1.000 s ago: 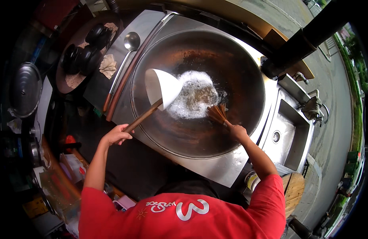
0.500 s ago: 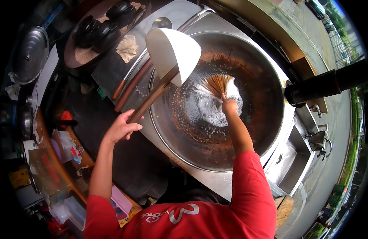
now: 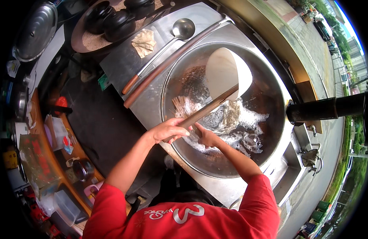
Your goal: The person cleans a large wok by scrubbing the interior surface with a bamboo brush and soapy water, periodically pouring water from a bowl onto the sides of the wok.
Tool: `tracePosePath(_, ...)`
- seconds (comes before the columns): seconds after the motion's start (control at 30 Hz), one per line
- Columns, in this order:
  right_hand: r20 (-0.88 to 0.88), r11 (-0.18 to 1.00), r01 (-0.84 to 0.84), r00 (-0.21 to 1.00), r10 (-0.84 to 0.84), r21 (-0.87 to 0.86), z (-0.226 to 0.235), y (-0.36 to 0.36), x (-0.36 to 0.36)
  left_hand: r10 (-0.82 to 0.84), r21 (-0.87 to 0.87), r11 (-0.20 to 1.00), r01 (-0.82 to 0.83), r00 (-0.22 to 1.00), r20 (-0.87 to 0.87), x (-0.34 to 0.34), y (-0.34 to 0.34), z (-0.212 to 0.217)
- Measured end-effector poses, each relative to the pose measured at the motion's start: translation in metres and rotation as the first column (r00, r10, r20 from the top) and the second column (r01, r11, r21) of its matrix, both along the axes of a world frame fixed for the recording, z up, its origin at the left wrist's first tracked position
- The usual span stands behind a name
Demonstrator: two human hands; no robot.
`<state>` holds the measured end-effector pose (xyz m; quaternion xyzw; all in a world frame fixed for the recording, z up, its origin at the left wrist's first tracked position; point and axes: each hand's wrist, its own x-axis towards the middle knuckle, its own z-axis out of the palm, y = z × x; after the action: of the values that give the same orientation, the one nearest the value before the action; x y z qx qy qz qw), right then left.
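My left hand (image 3: 170,130) is closed around the long wooden handle of a big white scoop (image 3: 222,73). The scoop's bowl hangs over a wide metal wok (image 3: 271,131). My right hand (image 3: 206,136) is closed too, just right of the left one, gripping a bamboo wok brush whose splayed bristles (image 3: 183,105) lie at the wok's left side. Part of the brush is hidden behind the scoop handle and my hands. Foamy water (image 3: 231,117) churns in the middle of the wok, with brownish marks on the metal around it.
Left of the wok, a steel counter bears a metal ladle (image 3: 183,29), a long wooden-handled tool (image 3: 164,65) and a crumpled cloth (image 3: 144,42). Black pots (image 3: 119,26) stand at the far left. A thick black pipe (image 3: 315,110) and a steel sink (image 3: 286,171) adjoin on the right.
The scoop has swung right, over the wok. My right hand and the brush have moved left and closer to me, near my left hand. Foam and water have spread wider in the wok.
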<state>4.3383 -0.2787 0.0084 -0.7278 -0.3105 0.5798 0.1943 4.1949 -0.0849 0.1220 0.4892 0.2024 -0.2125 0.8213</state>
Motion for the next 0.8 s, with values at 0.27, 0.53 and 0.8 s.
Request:
tracePosePath(0.27,0.821,0.956,0.267,0.568,-0.054,-0.122,-0.142,0.02,0.185,-0.063,0.366,0.93,0.04,0.997,0.052,0.025,0.005,0.022)
tracePosePath(0.53,0.375,0.792,-0.04,0.866,0.333,-0.609,-0.027,-0.148,0.154,0.099,0.642,0.751,-0.155,0.987,0.123,-0.011,0.045,0.052)
tracePosePath(0.8,-0.204,0.821,-0.232,0.968,0.144,-0.522,0.055,-0.126,0.03,0.205,0.807,0.507,-0.303,0.952,0.228,-0.044,0.072,0.057)
